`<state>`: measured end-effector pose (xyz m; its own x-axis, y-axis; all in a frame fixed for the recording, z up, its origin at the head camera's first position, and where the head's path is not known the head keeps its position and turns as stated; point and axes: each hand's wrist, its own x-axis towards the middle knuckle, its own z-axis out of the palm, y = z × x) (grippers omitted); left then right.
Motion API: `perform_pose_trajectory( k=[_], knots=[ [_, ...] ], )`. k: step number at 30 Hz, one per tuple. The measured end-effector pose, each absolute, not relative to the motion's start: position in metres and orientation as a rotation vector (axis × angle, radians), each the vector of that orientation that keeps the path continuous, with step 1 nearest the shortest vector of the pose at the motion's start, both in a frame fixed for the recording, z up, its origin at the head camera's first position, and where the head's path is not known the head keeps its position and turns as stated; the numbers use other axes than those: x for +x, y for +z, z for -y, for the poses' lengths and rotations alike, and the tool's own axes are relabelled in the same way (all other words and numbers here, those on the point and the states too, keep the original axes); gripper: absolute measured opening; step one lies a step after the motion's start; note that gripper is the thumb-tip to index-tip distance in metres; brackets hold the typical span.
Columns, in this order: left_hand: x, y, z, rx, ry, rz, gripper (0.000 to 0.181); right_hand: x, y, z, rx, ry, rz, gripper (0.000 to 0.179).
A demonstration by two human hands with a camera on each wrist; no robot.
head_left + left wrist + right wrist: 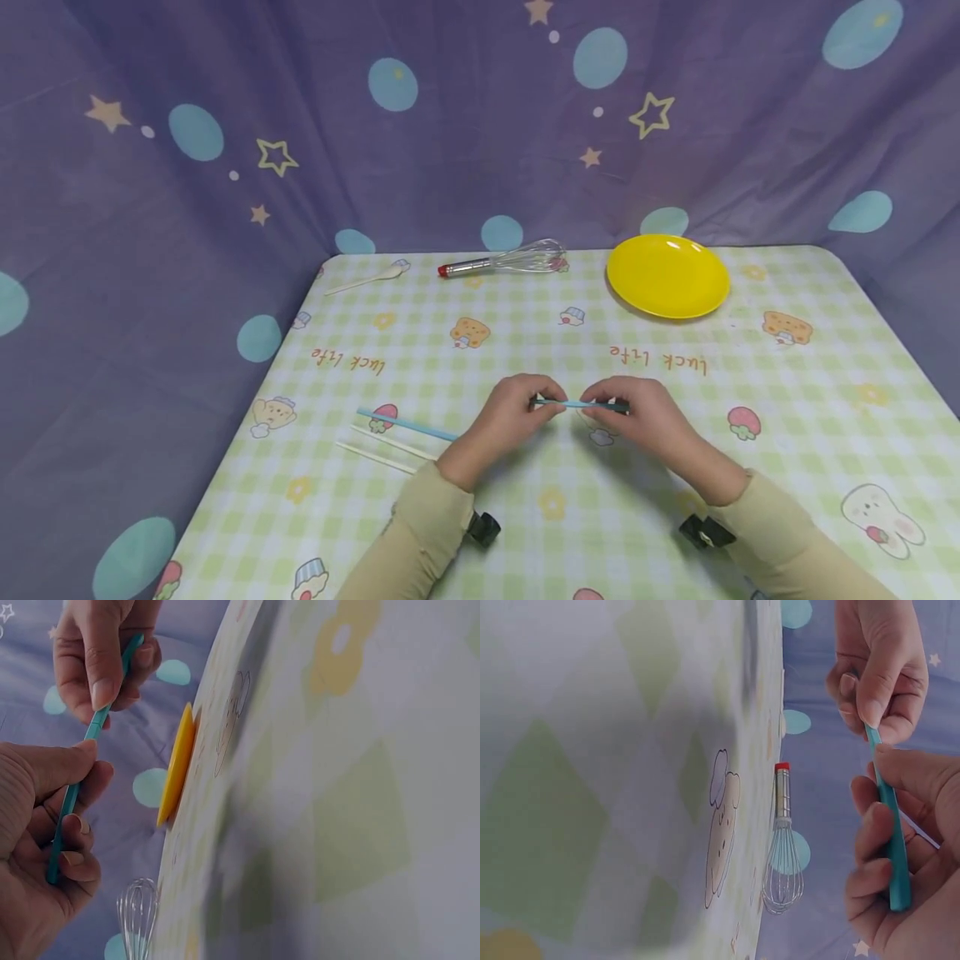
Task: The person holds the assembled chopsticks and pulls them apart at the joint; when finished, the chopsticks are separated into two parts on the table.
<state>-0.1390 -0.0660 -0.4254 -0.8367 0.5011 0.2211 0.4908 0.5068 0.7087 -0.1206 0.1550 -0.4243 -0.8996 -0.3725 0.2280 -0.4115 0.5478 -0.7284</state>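
L hand (513,412): gripping teal stick (573,404), lower ctr of frame
R hand (647,408): gripping its R end
Whisk (474,266): lying upper ctr
Yellow plate (667,277): sitting upper R

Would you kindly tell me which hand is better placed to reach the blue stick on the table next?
Probably the left hand: it is clearly nearer the blue stick than the right hand is. Both hands hold the teal stick, so the left may need freeing first.
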Motion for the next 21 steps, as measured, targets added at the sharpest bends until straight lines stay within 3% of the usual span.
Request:
perform_pose_trajectory(
  k=[21],
  knots=[
    [-0.1394, -0.4341, 0.0567, 0.847, 1.400, -2.712, 0.004, -0.1187, -0.4242, -0.1494, 0.665, 1.196, 2.691, 0.008]
  ],
)
